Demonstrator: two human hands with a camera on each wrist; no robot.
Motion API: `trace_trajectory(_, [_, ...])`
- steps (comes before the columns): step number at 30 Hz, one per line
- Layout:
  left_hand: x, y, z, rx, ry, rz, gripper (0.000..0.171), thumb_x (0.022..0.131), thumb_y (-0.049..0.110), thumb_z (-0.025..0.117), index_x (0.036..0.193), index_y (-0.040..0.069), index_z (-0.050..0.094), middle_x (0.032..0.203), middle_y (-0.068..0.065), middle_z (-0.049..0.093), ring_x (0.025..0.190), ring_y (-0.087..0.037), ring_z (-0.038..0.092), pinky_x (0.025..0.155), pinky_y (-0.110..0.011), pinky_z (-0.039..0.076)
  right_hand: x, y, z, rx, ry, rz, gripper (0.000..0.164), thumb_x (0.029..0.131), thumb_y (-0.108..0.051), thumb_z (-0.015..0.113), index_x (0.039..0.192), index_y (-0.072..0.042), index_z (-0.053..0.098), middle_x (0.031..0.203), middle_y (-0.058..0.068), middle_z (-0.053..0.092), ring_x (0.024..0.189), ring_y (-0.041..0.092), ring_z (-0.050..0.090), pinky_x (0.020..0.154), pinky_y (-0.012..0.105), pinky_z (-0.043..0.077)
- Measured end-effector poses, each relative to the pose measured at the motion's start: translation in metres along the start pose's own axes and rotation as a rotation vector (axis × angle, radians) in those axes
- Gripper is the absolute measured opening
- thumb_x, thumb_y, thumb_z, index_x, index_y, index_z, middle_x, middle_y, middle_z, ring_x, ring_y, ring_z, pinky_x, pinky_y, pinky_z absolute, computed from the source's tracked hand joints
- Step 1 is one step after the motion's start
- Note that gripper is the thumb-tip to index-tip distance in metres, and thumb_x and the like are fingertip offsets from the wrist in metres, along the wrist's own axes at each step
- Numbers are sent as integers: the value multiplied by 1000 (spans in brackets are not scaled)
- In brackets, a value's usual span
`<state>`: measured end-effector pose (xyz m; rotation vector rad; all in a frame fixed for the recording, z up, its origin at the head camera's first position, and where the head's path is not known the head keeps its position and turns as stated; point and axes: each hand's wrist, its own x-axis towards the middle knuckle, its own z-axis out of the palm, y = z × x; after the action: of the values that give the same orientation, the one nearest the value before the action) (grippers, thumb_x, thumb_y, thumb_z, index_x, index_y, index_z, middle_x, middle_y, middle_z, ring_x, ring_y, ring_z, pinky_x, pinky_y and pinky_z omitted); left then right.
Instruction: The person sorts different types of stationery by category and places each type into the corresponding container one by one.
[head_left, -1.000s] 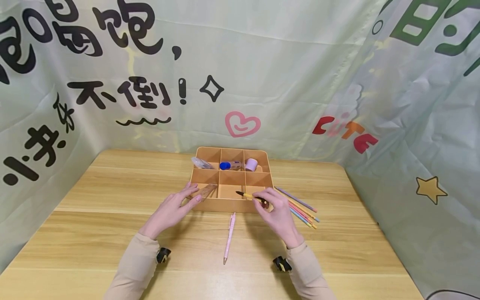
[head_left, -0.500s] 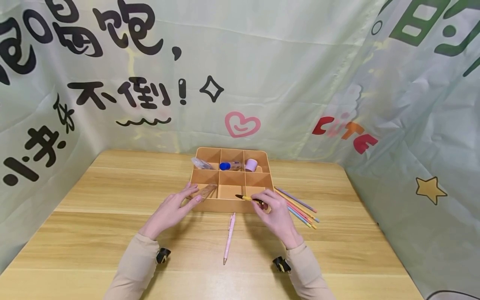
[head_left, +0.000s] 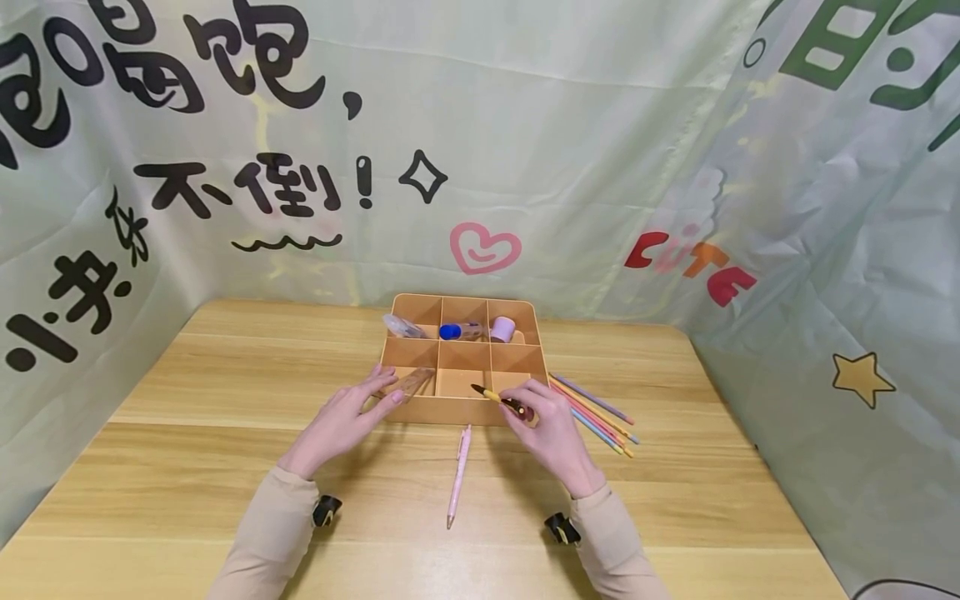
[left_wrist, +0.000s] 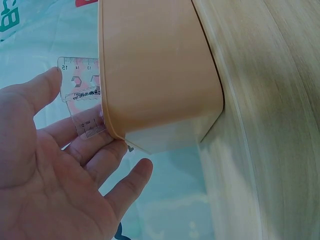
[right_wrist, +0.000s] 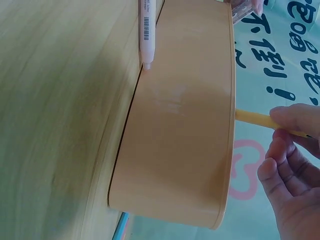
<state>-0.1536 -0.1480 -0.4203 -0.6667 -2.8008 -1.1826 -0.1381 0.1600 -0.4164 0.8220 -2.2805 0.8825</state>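
Observation:
An orange-tan box (head_left: 450, 411) with several compartments stands at the back of the table. My right hand (head_left: 551, 429) pinches a yellow pen (head_left: 491, 394) with a black tip between thumb and fingers, over the front compartments. The right wrist view shows its yellow barrel (right_wrist: 252, 118) beyond the box wall. My left hand (head_left: 345, 421) rests at the box's front left corner, fingers spread and fairly straight. Clear plastic rulers (left_wrist: 77, 80) stick up there, touched by the thumb; in the head view a clear ruler (head_left: 417, 382) slants in the front left compartment.
A pink pen (head_left: 459, 479) lies before the box. Several coloured pencils (head_left: 600, 417) lie to its right. The back compartments hold a clear-wrapped item (head_left: 405, 327), a blue-capped tube (head_left: 460, 332) and a lilac cylinder (head_left: 502, 330). A printed cloth (head_left: 570, 167) hangs behind the table.
The pen in my right hand has tilted, showing more of its dark end below the fingers. My right hand has shifted very slightly left. My left hand has stayed put.

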Motion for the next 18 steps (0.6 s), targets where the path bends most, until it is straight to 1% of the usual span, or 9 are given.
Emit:
trace_trajectory(6, [0, 0, 0, 1, 3, 4, 61, 100, 45, 43, 139, -2, 48, 149, -20, 35, 137, -32, 28, 109, -62, 25, 0, -1, 1, -8, 5, -2, 18, 73, 4, 77, 90, -2, 74, 78, 0, 65, 59, 6, 50, 44, 24, 46])
trace_trajectory(10, [0, 0, 0, 4, -1, 3, 61, 100, 45, 43, 139, -2, 48, 149, -20, 35, 138, -32, 27, 108, -62, 25, 1, -3, 1, -3, 17, 5, 20, 70, 9, 78, 88, 0, 73, 77, 3, 66, 56, 10, 51, 42, 27, 45])
trace_trajectory(15, [0, 0, 0, 9, 1, 3, 62, 100, 47, 42, 139, -2, 48, 149, -20, 35, 137, -32, 28, 108, -62, 26, 7, -17, -4, 7, 30, 4, 21, 66, 16, 77, 85, 6, 72, 74, 10, 66, 54, 17, 51, 40, 32, 45])
trace_trajectory(18, [0, 0, 0, 10, 1, 2, 63, 100, 47, 42, 139, -2, 48, 149, -19, 35, 137, -33, 28, 108, -62, 26, 10, -26, -8, 3, 29, -7, 22, 66, 18, 76, 84, 8, 71, 73, 12, 65, 54, 18, 51, 40, 32, 45])
